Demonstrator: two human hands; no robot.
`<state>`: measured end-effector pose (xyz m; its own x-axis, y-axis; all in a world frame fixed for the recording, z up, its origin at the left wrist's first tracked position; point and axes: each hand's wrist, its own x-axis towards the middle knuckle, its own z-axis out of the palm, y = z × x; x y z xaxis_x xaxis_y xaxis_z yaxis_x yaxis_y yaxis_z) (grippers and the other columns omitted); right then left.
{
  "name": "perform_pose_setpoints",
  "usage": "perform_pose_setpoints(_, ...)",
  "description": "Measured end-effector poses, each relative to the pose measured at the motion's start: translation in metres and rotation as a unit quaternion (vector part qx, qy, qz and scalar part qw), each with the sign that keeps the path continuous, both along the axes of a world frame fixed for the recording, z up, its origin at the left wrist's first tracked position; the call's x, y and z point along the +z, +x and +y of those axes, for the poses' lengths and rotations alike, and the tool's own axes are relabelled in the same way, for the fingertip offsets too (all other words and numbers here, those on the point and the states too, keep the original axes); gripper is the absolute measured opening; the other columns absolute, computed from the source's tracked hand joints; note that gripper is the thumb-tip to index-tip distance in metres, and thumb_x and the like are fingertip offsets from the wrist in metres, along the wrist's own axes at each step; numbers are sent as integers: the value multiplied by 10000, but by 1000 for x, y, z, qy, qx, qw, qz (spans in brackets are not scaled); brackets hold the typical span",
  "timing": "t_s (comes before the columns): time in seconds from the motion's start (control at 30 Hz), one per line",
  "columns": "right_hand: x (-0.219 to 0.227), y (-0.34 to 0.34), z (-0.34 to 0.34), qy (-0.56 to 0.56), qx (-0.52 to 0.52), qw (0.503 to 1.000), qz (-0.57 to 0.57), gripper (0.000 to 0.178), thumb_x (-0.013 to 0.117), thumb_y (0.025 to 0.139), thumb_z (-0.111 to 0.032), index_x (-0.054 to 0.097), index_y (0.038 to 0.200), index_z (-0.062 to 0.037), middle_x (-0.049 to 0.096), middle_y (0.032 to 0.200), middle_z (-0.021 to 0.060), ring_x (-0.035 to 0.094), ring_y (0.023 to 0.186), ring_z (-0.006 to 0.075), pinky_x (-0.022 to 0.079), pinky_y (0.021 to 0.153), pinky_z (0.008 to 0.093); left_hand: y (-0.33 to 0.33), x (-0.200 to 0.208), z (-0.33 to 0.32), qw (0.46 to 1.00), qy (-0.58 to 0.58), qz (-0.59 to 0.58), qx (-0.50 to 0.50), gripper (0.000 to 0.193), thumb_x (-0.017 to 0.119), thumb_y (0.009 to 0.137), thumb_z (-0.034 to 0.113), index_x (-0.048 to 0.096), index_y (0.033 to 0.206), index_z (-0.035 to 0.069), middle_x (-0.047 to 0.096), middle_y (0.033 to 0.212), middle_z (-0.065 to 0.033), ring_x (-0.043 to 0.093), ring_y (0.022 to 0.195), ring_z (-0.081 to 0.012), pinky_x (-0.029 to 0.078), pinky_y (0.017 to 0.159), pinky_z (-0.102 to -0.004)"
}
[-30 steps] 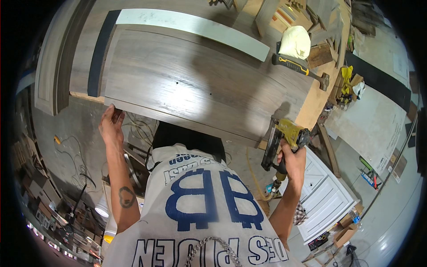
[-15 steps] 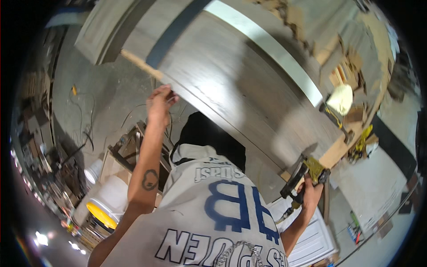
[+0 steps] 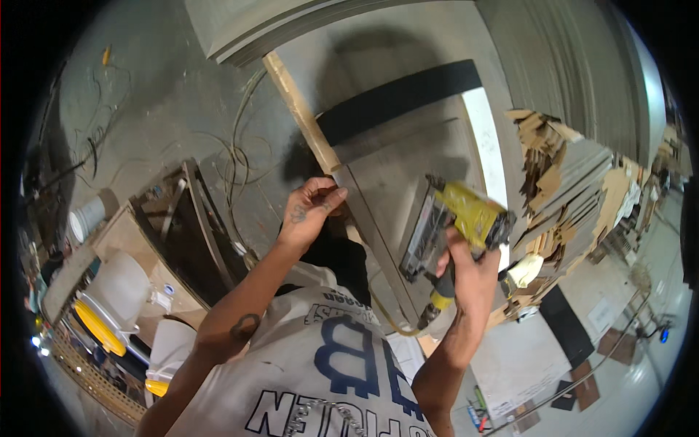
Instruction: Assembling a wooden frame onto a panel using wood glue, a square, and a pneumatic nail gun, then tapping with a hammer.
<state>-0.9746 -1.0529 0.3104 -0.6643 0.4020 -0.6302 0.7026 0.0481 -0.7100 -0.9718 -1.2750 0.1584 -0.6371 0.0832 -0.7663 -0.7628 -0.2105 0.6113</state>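
My right hand [image 3: 470, 273] is wrapped round the handle of a yellow and black nail gun [image 3: 470, 211], held above a grey-brown wood panel [image 3: 375, 178]. An air hose [image 3: 393, 320] joins the tool at the base of its handle. At the panel's near edge, my left hand [image 3: 309, 211] has thumb and fingers pinched together, close to the end of a light raw wood strip [image 3: 300, 109]; anything between them is hidden. Across the panel lie a black band [image 3: 408, 91] and a bright white band [image 3: 483, 146].
Stacked grey boards [image 3: 575, 73] and torn cardboard [image 3: 542, 160] stand beyond the panel. To my left are a wooden cart [image 3: 193, 218], white buckets [image 3: 120, 288] with yellow rims, and hoses [image 3: 237, 156] on the floor. A pale yellow rounded item [image 3: 526, 271] sits at right.
My right hand has brought the nail gun up and leftward from the panel's right end to over its middle. My left hand stays by the near edge. The view has turned.
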Motion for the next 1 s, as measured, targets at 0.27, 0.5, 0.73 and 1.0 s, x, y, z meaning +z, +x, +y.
perform_pose_setpoints(0.27,-19,-54,-31,27,61,998,-17,137,635,896,-47,604,997,41,577,662,49,524,489,110,440,448,263,-3,7,-4,998,-30,21,-47,275,712,895,169,608,1025,-50,694,882,-105,645,803,-130,512,733,-268)
perform_pose_setpoints(0.5,-21,-51,-32,32,66,997,-20,170,638,904,-50,586,1035,45,579,692,56,531,501,114,451,449,263,-3,6,-4,998,-30,9,-49,273,711,886,171,619,1012,-52,696,862,-119,678,804,-158,535,728,-289)
perform_pose_setpoints(0.73,-19,-54,-35,44,72,996,-26,148,631,911,-55,584,1014,41,583,696,64,531,501,115,452,454,266,3,1,-3,997,-42,18,-57,280,717,906,199,606,1012,-36,673,827,-62,558,672,-81,454,593,-237)
perform_pose_setpoints(1.0,-14,-54,-47,75,103,991,-34,139,622,915,-56,582,1002,45,567,668,42,512,493,103,441,459,257,24,7,12,990,-89,87,-66,258,707,906,168,598,994,-49,668,807,-87,641,743,-121,526,697,-264)
